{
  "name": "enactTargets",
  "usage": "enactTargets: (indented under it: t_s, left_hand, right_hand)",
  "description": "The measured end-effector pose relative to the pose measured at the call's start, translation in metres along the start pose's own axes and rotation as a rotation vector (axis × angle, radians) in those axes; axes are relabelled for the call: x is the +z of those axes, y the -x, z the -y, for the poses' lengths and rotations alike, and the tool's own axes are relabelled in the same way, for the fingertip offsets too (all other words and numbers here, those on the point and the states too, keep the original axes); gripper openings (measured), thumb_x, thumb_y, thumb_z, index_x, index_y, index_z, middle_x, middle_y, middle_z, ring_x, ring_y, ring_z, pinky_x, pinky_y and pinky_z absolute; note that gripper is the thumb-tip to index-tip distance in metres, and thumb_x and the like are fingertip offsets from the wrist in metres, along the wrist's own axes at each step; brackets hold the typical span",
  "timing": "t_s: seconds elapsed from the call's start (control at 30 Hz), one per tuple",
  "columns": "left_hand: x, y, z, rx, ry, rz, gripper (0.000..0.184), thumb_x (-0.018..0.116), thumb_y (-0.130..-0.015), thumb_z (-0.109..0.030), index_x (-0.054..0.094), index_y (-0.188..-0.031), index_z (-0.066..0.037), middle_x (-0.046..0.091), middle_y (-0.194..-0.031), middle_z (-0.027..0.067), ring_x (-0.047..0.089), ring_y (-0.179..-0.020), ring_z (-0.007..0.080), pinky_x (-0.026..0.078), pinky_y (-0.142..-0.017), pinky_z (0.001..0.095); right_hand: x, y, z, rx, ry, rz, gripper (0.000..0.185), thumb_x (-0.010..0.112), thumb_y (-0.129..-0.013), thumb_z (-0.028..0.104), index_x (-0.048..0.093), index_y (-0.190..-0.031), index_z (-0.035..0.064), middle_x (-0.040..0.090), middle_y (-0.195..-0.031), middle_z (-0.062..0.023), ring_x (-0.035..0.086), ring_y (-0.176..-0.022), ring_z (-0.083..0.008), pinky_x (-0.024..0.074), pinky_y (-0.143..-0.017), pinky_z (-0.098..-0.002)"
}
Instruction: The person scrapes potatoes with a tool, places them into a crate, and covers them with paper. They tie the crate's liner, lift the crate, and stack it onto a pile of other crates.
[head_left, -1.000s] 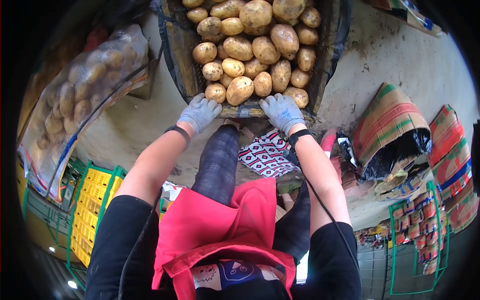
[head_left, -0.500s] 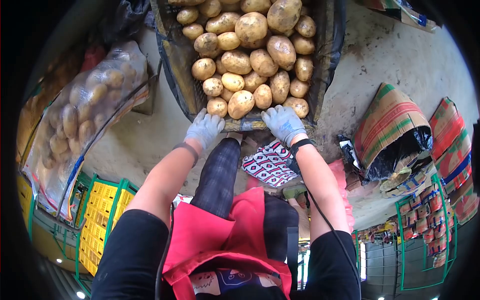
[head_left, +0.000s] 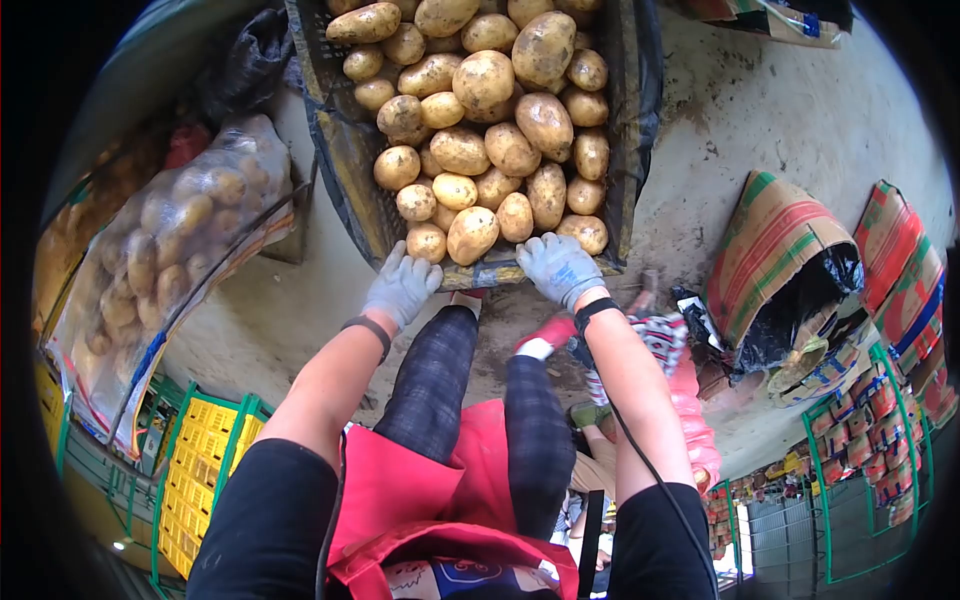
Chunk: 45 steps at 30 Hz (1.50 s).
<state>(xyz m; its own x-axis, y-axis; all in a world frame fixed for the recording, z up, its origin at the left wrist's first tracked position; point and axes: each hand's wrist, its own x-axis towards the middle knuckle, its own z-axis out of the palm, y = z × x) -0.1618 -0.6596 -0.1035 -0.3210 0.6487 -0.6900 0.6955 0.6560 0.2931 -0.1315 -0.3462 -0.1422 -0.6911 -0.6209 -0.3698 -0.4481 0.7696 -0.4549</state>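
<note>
Gloved left hand (head_left: 403, 287) and right hand (head_left: 560, 270) grasp the near rim of a crate (head_left: 490, 276) of potatoes (head_left: 472, 235), apparently to shift it, a move calling for even force.

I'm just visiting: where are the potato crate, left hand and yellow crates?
Potato crate (head_left: 498, 274), head view: its near rim.
Left hand (head_left: 402, 288), head view: back of the hand.
Yellow crates (head_left: 194, 458), head view: side of the stack.
</note>
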Motion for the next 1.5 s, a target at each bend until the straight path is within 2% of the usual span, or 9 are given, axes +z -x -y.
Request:
enactTargets:
  t_s: [0.23, 0.4, 0.5, 0.6, 0.73, 0.9, 1.03, 1.1, 1.5]
  left_hand:
    - [-0.002, 0.003, -0.003, -0.015, -0.002, 0.008, 0.024, 0.052, -0.094, -0.015, 0.059, -0.116, -0.016, 0.059, -0.103, 0.0049, 0.062, -0.106, 0.0236, 0.028, -0.121, 0.0484]
    - [0.015, 0.006, 0.001, 0.036, -0.024, -0.174, 0.023, 0.056, -0.086, -0.013, 0.06, -0.109, -0.015, 0.058, -0.094, 0.0064, 0.062, -0.095, 0.025, 0.033, -0.116, 0.0479]
    - [0.02, 0.009, -0.001, 0.004, -0.018, -0.199, 0.023, 0.055, -0.087, -0.012, 0.059, -0.109, -0.016, 0.059, -0.094, 0.0079, 0.063, -0.098, 0.0254, 0.034, -0.116, 0.0462]
    - [0.025, 0.012, -0.004, 0.007, -0.03, -0.242, 0.023, 0.055, -0.088, -0.012, 0.059, -0.11, -0.016, 0.06, -0.096, 0.0089, 0.063, -0.099, 0.0266, 0.034, -0.116, 0.0463]
    - [0.032, 0.013, -0.006, -0.017, -0.025, -0.255, 0.023, 0.053, -0.09, -0.015, 0.059, -0.113, -0.017, 0.063, -0.103, 0.0105, 0.064, -0.107, 0.0279, 0.034, -0.116, 0.0483]
    - [0.045, 0.016, -0.006, 0.019, -0.132, -0.378, 0.026, 0.051, -0.091, -0.014, 0.059, -0.115, -0.016, 0.063, -0.105, 0.0114, 0.063, -0.109, 0.0287, 0.035, -0.115, 0.0474]
    - [0.06, 0.017, -0.007, -0.003, -0.138, -0.483, 0.027, 0.048, -0.094, -0.013, 0.061, -0.118, -0.015, 0.065, -0.11, 0.014, 0.06, -0.117, 0.0308, 0.032, -0.117, 0.0468]
    - [0.061, 0.028, -0.004, 0.014, -0.142, -0.407, 0.03, 0.046, -0.095, -0.015, 0.061, -0.121, -0.015, 0.065, -0.115, 0.0152, 0.06, -0.12, 0.0309, 0.03, -0.118, 0.0466]
    - [0.163, 0.191, 0.082, 0.107, -0.335, -0.186, 0.026, 0.045, -0.097, -0.014, 0.064, -0.115, -0.014, 0.067, -0.111, 0.0102, 0.061, -0.12, 0.0224, 0.027, -0.122, 0.0376]
  right_hand:
    - [-0.003, 0.002, 0.003, -0.002, 0.098, -0.03, 0.021, 0.06, -0.088, 0.02, 0.068, -0.105, 0.0124, 0.064, -0.092, -0.0037, 0.065, -0.087, -0.0218, 0.0536, -0.066, -0.0364]
    - [0.005, 0.003, 0.003, -0.022, 0.093, -0.069, 0.023, 0.061, -0.086, 0.018, 0.068, -0.106, 0.0108, 0.065, -0.092, -0.0059, 0.066, -0.086, -0.0242, 0.0549, -0.067, -0.0381]
    - [0.005, 0.002, 0.006, -0.015, 0.129, -0.063, 0.022, 0.063, -0.085, 0.016, 0.068, -0.105, 0.0113, 0.065, -0.093, -0.0072, 0.067, -0.088, -0.0255, 0.0555, -0.07, -0.0394]
    - [0.004, 0.006, 0.021, 0.128, 0.135, -0.046, 0.022, 0.066, -0.082, 0.015, 0.068, -0.104, 0.013, 0.067, -0.097, -0.0077, 0.067, -0.094, -0.027, 0.0555, -0.077, -0.0413]
    - [0.022, 0.012, 0.066, 0.337, 0.106, -0.35, 0.019, 0.07, -0.078, 0.016, 0.07, -0.096, 0.0202, 0.067, -0.096, -0.001, 0.067, -0.097, -0.0237, 0.0514, -0.084, -0.0423]
    - [0.017, -0.002, 0.098, 0.599, 0.088, -0.145, 0.02, 0.071, -0.075, 0.024, 0.073, -0.094, 0.0185, 0.071, -0.102, -0.0071, 0.066, -0.1, -0.0287, 0.0493, -0.089, -0.0431]
    - [0.031, -0.007, 0.12, 0.718, 0.181, -0.22, 0.018, 0.069, -0.077, 0.021, 0.073, -0.095, 0.0175, 0.071, -0.102, -0.0077, 0.064, -0.104, -0.0299, 0.0466, -0.094, -0.042]
    - [0.045, -0.011, 0.133, 0.75, 0.24, -0.272, 0.019, 0.068, -0.08, 0.022, 0.073, -0.098, 0.0183, 0.071, -0.104, -0.0081, 0.065, -0.105, -0.0307, 0.0468, -0.095, -0.0431]
    - [0.151, -0.072, 0.411, 1.161, -0.144, -0.182, 0.024, 0.075, -0.074, 0.031, 0.072, -0.096, 0.0193, 0.071, -0.104, -0.0057, 0.065, -0.106, -0.0294, 0.0459, -0.095, -0.0451]
